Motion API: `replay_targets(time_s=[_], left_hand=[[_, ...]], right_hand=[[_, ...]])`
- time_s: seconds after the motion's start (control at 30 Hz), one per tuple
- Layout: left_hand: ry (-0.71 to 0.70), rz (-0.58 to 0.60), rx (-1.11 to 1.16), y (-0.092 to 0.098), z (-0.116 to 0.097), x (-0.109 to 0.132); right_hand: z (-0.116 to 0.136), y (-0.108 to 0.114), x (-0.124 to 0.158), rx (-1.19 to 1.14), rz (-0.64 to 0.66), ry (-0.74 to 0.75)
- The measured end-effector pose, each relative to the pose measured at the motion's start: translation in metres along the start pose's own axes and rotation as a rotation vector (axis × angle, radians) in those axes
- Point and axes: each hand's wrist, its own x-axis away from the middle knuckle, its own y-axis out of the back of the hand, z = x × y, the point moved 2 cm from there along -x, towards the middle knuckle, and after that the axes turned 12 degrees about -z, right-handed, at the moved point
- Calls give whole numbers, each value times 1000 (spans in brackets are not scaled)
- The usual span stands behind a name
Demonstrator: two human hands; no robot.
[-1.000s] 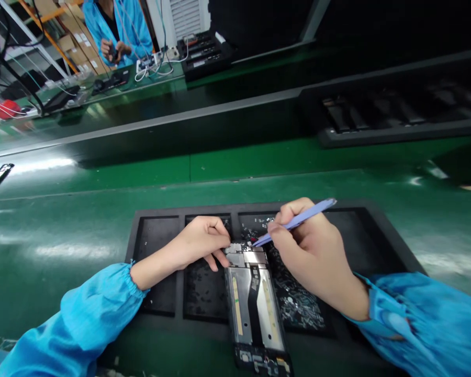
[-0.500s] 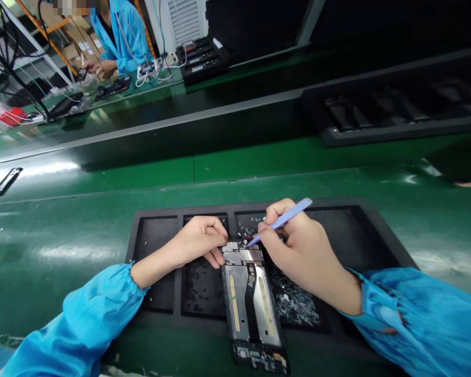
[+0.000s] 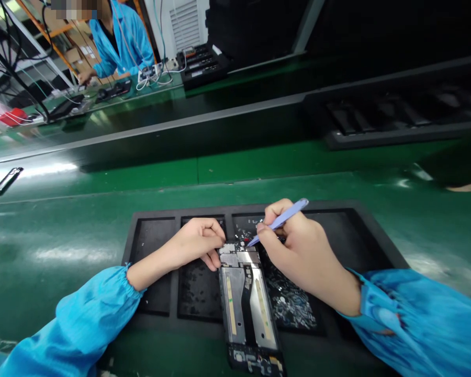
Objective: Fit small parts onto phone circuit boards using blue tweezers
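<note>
An opened phone (image 3: pixel 232 306) with its inner boards and a black ribbon cable showing lies lengthwise over the near edge of a black compartment tray (image 3: pixel 298 341). At the phone's upper left corner, my left hand (image 3: pixel 202 242) grips the edge between thumb and fingers. My right hand (image 3: pixel 298 243) is closed like a pen grip around a pair of lilac tweezers (image 3: pixel 288 213). The tweezers' tip reaches the phone's upper board; whether it pinches a part is too small to see. Many small metal pieces (image 3: pixel 294 309) fill the compartment beside the phone.
A loose phone frame (image 3: pixel 7 181) lies on the green bench (image 3: pixel 82 225) at far left. Another dark tray (image 3: pixel 337 140) with phones stands at the back right. Across the bench a co-worker in a blue smock (image 3: pixel 131 39) sits near cables and a box of phones (image 3: pixel 200 65).
The phone and both my hands appear slightly further left, with the tweezers still at the upper board. The co-worker's hand has moved down and to the left.
</note>
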Motion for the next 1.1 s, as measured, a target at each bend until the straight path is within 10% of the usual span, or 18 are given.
replay_targets(time_s=[0.63,0.9,1.1], left_hand=[[-111,-78,-209,-2,3,2],[-547,-407,-572,0,-11,38],[-734,-312,-755,-16,-14,32]], right_hand=[[-9,-2,-9,-114,-21,-211],[-13,-3,-22,-194,-32,-160],[-15,1,-28,-268,-56,-128]])
